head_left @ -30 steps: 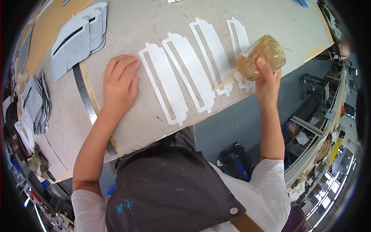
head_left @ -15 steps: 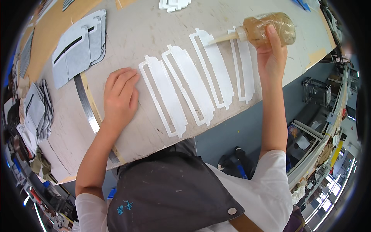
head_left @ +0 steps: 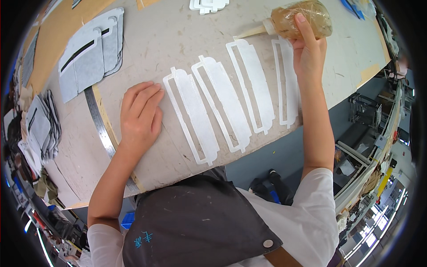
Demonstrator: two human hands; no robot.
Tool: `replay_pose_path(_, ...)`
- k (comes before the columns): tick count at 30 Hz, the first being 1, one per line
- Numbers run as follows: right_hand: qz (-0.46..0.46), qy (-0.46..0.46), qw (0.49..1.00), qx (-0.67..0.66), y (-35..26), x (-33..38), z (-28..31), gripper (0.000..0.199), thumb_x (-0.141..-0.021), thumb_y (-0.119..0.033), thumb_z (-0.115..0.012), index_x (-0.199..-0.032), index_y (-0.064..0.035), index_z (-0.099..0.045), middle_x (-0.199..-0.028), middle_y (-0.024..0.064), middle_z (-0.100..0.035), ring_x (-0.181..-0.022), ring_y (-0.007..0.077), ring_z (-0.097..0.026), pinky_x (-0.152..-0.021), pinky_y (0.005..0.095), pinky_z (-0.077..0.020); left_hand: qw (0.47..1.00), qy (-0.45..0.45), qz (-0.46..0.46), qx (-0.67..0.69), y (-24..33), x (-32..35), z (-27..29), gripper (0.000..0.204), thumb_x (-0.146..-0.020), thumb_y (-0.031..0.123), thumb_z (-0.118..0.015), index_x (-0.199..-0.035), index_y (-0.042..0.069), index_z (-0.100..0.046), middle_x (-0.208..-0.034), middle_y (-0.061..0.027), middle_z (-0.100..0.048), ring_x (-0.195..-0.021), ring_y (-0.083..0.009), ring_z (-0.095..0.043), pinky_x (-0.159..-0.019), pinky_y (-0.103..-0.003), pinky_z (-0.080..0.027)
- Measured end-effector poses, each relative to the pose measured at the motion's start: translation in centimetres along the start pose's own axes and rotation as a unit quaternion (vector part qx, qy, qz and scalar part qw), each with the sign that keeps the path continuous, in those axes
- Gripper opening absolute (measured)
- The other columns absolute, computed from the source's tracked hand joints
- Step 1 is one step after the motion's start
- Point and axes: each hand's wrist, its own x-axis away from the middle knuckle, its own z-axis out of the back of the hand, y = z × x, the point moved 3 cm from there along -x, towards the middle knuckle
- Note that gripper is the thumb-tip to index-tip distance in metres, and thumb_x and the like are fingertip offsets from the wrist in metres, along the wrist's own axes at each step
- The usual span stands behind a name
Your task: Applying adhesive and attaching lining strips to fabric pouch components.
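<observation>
My right hand point(head_left: 310, 58) is wrapped round a squeeze bottle point(head_left: 304, 20) of cloudy amber liquid, tilted on its side with the thumb on top. Its long pale nozzle point(head_left: 252, 31) points left, the tip at the top corner of a white cut-out piece point(head_left: 257, 84) with a long slot. Similar white pieces point(head_left: 195, 115) point(head_left: 226, 104) point(head_left: 290, 80) lie fanned out in a row on the table. My left hand point(head_left: 140, 115) rests on the tabletop, fingers stretched and empty, just left of the leftmost piece.
Grey slotted panels point(head_left: 82, 62) lie in an overlapping stack at the upper left, with a metal ruler point(head_left: 100, 122) below them. More grey pieces point(head_left: 41, 127) hang near the left edge. Small white parts point(head_left: 209, 4) sit at the far edge, and a blue item point(head_left: 353, 8) at the far right.
The bottle has moved left and a little away, bringing its nozzle tip to the top corner of the same piece. The table scene has shifted slightly in view; my left hand stays put.
</observation>
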Motion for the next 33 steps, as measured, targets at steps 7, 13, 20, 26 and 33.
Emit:
replay_pose_path(7,-0.034,0.018,0.999,0.020,-1.1,1.8,0.5,0.034,-0.086,-0.017,-0.068,-0.112,0.0027,-0.057,-0.105,0.0079,-0.062,-0.098,0.0158,-0.061,-0.087,0.0321,-0.0493,1.000,0.003,-0.002,0.004,0.0,0.0,0.0,0.034,-0.062,-0.013,-0.061,-0.095,-0.005,-0.065,-0.102,-0.0128,-0.063,-0.098,-0.0313,-0.060,-0.080,-0.037,-0.049)
replay_pose_path(13,-0.065,0.030,0.997,0.030,-1.7,3.8,1.9,0.036,-0.087,-0.017,-0.067,-0.115,0.0025,-0.056,-0.105,0.0079,-0.062,-0.098,0.0156,-0.060,-0.087,0.0311,-0.0487,1.000,0.013,-0.010,0.008,0.0,-0.2,-0.1,0.033,-0.061,-0.013,-0.059,-0.094,-0.005,-0.064,-0.100,-0.0132,-0.063,-0.097,-0.0318,-0.060,-0.080,-0.037,-0.049)
replay_pose_path(20,-0.083,0.042,0.994,0.055,-2.6,6.4,3.1,0.042,-0.086,-0.020,-0.066,-0.119,0.0020,-0.053,-0.109,0.0081,-0.060,-0.101,0.0168,-0.059,-0.088,0.0318,-0.0476,1.000,0.017,-0.012,0.008,0.0,-0.4,0.0,0.033,-0.062,-0.015,-0.058,-0.093,-0.006,-0.064,-0.099,-0.0142,-0.063,-0.096,-0.0322,-0.060,-0.081,-0.037,-0.050)
replay_pose_path(26,-0.108,0.047,0.990,0.079,-3.2,8.8,4.6,0.045,-0.086,-0.021,-0.066,-0.121,0.0030,-0.051,-0.110,0.0085,-0.059,-0.102,0.0170,-0.058,-0.091,0.0314,-0.0438,1.000,0.017,-0.020,0.006,-0.2,-0.3,-0.1,0.031,-0.064,-0.015,-0.057,-0.093,-0.006,-0.064,-0.099,-0.0144,-0.063,-0.096,-0.0323,-0.060,-0.081,-0.037,-0.050)
replay_pose_path(33,-0.151,0.039,0.985,0.080,-3.6,11.1,5.7,0.048,-0.086,-0.022,-0.066,-0.123,0.0050,-0.050,-0.113,0.0108,-0.058,-0.106,0.0177,-0.055,-0.092,0.0323,-0.0424,1.000,0.012,-0.017,0.012,-0.3,-0.3,-0.1,0.031,-0.067,-0.017,-0.054,-0.094,-0.007,-0.063,-0.100,-0.0155,-0.063,-0.098,-0.0335,-0.060,-0.084,-0.038,-0.049)
